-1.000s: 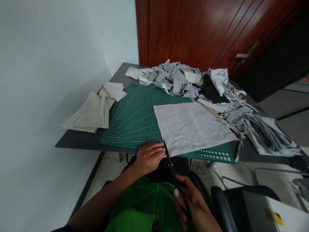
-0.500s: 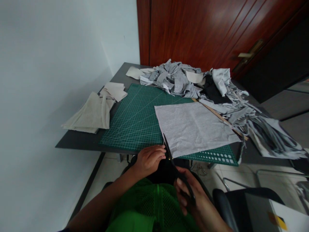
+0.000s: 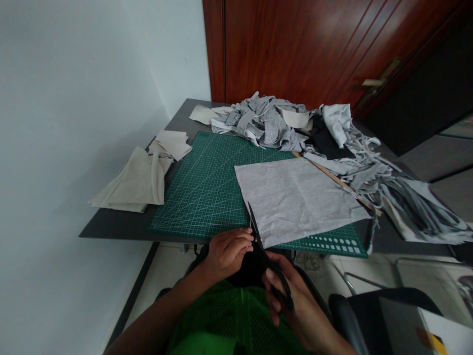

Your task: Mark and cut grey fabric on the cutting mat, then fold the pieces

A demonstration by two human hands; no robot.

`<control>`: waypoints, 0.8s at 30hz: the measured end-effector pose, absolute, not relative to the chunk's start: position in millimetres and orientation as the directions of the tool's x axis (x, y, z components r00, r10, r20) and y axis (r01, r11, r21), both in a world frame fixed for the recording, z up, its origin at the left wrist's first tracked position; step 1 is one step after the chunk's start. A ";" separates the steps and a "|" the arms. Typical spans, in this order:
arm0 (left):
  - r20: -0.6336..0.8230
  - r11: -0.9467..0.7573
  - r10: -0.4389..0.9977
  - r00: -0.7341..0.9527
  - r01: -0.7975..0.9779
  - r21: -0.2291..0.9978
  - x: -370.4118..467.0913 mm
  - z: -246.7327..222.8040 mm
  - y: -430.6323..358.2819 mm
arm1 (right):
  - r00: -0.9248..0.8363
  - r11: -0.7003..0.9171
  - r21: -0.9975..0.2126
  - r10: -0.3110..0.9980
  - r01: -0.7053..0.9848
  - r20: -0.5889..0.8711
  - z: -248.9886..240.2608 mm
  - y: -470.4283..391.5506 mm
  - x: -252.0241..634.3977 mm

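Right hand gripping black scissors by the handles. Left hand fingers bent and together, tips beside the blades; can't tell if they pinch the cloth edge. Grey cloth flat on green cutting mat, far-right of left hand, beyond right hand. Scissors' long axis runs near-right to far-left, blades at cloth's left edge near its near corner; left hand nearer that edge.
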State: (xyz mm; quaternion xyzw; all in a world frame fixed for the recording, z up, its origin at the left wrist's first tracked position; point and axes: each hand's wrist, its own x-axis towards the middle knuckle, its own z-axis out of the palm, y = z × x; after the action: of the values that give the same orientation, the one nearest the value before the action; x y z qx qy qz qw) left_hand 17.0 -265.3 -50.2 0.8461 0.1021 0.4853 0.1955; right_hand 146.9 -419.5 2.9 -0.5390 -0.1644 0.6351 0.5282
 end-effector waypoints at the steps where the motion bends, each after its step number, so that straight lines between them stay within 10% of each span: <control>1: 0.781 -0.904 0.360 0.511 -0.014 0.426 16.9 -50.5 -265.3 | 0.139 -0.388 -0.781 0.849 -0.490 -0.509 2.9 -419.5 147.1; 24: 0.790 -0.915 0.337 0.513 -0.020 0.403 16.9 -51.2 -264.7 | 0.160 -0.404 -0.827 0.855 -0.391 -0.493 -4.6 -424.2 145.4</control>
State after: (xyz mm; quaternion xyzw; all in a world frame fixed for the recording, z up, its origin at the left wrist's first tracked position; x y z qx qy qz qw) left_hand 16.9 -264.7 -51.2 0.8502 0.0931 0.4845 0.1839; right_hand 145.4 -424.2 -4.6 -0.5689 -0.2042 0.6151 0.5063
